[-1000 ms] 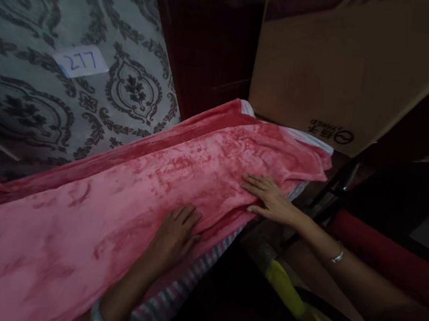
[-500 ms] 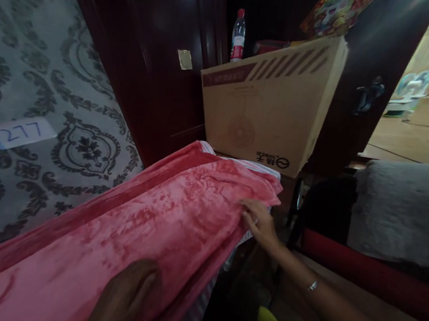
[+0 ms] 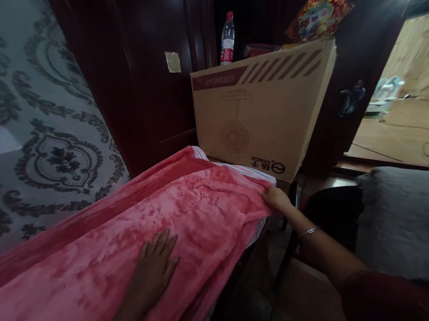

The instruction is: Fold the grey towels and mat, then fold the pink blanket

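Note:
A pink plush blanket lies spread along a narrow surface, with a striped cloth showing under its far end. My left hand lies flat on the blanket near the bottom middle, fingers stretched out. My right hand reaches to the blanket's far right corner and is closed on its edge; a thin bracelet sits on that wrist.
A large cardboard box stands just beyond the blanket, with a water bottle behind it. A patterned grey mattress with a "277" label leans at the left. Dark wooden doors fill the back. A grey cushion lies at right.
The view has tilted up. My right hand slid along the blanket's right edge to the far corner and closed on it. My left hand stayed flat on the blanket.

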The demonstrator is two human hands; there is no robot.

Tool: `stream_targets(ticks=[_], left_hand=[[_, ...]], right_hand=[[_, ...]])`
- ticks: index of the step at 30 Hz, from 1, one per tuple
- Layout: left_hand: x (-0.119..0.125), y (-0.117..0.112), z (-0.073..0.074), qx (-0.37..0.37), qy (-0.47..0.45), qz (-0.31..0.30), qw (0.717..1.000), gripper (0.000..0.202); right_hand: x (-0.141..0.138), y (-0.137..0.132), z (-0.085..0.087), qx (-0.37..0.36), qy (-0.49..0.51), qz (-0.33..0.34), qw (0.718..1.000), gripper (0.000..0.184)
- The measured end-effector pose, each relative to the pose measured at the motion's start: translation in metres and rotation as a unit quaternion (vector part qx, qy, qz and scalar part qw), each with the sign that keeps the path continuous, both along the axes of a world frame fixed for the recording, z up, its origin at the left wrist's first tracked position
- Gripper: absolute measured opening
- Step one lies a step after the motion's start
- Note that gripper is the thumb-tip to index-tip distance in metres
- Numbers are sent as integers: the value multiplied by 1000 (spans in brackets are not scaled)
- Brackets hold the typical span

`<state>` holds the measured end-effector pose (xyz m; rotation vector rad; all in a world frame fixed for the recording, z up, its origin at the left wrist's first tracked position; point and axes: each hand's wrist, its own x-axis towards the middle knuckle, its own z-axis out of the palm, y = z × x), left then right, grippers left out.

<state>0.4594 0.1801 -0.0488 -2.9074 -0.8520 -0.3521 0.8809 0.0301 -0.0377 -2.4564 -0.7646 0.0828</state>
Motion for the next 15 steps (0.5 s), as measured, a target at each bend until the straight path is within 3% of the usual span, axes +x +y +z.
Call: stream_targets(ticks=[4,10,15], left_hand=[[-3,6,-3,4,-1,-10,1000,50],[-3,10,-10,23,-19,-19,999,49],[-5,11,-12,30,-24,-23,999,49]], right_hand=[[7,1,21,53,2,-15,998,16],[19,34,91,256,13,-12,966,22],[3,74,109,315,158,49,934,22]])
